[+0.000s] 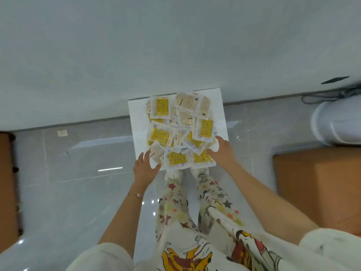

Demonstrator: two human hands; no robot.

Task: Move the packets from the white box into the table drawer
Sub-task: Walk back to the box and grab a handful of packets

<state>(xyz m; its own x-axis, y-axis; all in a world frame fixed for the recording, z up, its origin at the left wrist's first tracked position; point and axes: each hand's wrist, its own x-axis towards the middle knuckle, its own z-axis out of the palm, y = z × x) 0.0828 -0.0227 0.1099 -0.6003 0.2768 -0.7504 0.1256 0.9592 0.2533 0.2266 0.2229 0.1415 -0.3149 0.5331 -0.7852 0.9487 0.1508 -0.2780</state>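
Observation:
The white box (pixel 136 114) lies flat on the grey tiled floor against the wall, just ahead of my feet. Several packets (pixel 162 107), clear pouches with yellow or pale cream inserts, are heaped loosely in it. My left hand (pixel 145 166) reaches to the box's near left corner with fingers spread, touching the edge beside a cream packet (pixel 156 153). At the near right corner my right hand (pixel 222 151) rests with straight fingers on the packets, next to a yellow packet (pixel 201 158). Neither hand plainly grips anything. No drawer is in view.
A brown wooden table (pixel 322 184) stands at the right, and brown furniture (pixel 5 182) runs along the left edge. A white appliance (pixel 336 124) with a grey cable (pixel 322 96) sits at the far right. A small pale scrap (pixel 62 133) lies on the floor to the left.

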